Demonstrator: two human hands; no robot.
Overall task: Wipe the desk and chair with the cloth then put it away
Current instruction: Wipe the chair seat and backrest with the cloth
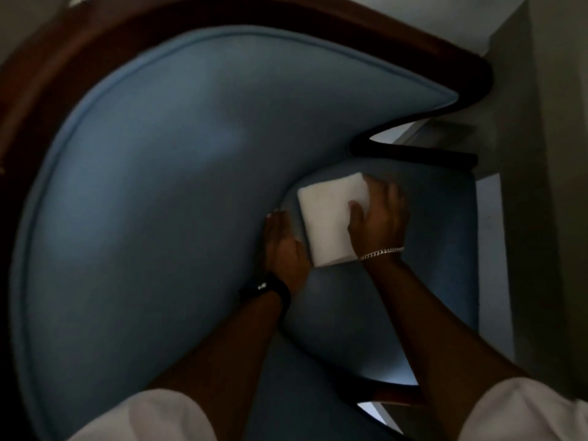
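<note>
The right hand [378, 218] lies palm down on a folded white cloth [331, 218], fingers spread and laid flat over the cloth's right edge rather than curled around it; the thumb presses on top of the cloth. It pins the cloth against the blue seat [429, 249] of the chair, close to where the seat meets the padded backrest [159, 186]. A silver chain bracelet [381, 252] sits on the right wrist, touching the lower right corner of the cloth.

The left hand [283, 243] is open with straight fingers close together and holds nothing. It rests flat against the lower part of the backrest, just left of the cloth, with the side of the hand beside the cloth's left edge; whether they touch cannot be told. A dark watch or band [267, 289] wraps the left wrist.

The cloth is a thick, neat rectangle, tilted slightly, and lies on the seat in the corner formed with the backrest. The backrest is blue with a piped edge, framed by dark wood [95, 36] that curves around its top and runs down into an armrest [413, 152] just above the cloth. White short sleeves [143, 418] show on both arms at the bottom. The scene is dim, and a pale wall [556, 154] stands to the right of the chair.
</note>
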